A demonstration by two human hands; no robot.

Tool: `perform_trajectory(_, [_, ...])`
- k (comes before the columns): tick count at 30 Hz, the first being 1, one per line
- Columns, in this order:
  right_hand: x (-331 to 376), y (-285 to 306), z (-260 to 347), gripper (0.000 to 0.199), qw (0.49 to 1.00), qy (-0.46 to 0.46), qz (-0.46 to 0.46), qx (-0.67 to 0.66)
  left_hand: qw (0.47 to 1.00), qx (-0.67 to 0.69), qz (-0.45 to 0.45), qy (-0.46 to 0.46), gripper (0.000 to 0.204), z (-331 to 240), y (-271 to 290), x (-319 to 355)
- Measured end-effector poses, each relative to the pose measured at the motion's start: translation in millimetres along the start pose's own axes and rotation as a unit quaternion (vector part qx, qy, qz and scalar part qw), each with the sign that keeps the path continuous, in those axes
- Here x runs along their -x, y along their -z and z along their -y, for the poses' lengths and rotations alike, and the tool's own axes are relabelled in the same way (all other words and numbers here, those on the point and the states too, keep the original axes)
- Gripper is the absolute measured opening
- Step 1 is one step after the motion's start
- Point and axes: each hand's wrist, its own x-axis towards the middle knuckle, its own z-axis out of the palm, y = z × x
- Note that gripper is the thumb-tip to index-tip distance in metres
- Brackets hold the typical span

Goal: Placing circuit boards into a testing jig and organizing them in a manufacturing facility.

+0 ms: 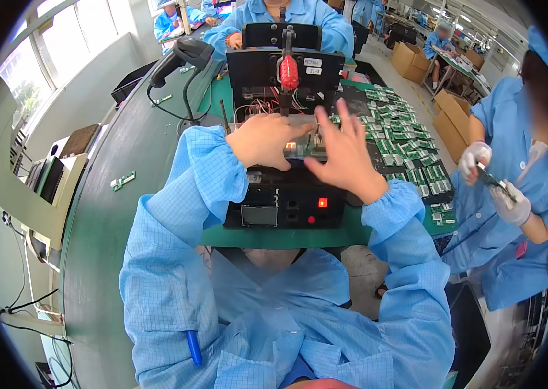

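A: What were the fingers doing?

B: The left hand (262, 141), at the middle of the frame, was curled with its fingers together, closed over the left end of a small green circuit board (305, 152). The right hand (345, 154) had its fingers (346, 118) spread apart and pointing up, and its thumb met the board's right end.

A: And where was the board itself?

B: It sat between the 2 hands on top of a black test fixture (285, 201), just above the frame's centre. Whether it lay seated in the fixture or was lifted clear could not be told.

A: What lay beyond that?

B: The fixture's front face showed a small grey display (259, 216) and a lit red button (322, 202). Above the hands, a red toggle handle (289, 71) stood on the fixture's black upright frame. To the right, rows of green circuit boards (410, 146) covered a dark tray. A barcode scanner (182, 55) on its stand was in the upper left, on the green table (102, 214).

A: Anyone else?

B: At the right edge, a person in a blue smock held a board in 2 white-gloved hands (494, 185).
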Motion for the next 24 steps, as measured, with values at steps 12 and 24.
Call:
perform_trajectory(12, [-4, 14, -11, 0.098, 0.999, -0.020, -0.049, -0.012, 0.999, 0.012, 0.006, 0.030, 0.088, 1, 9, -1])
perform_trajectory(24, [0, 4, 4, 0.099, 1.000, 0.014, -0.017, -0.012, 0.999, 0.042, -0.027, 0.007, 0.087, -2, 5, -5])
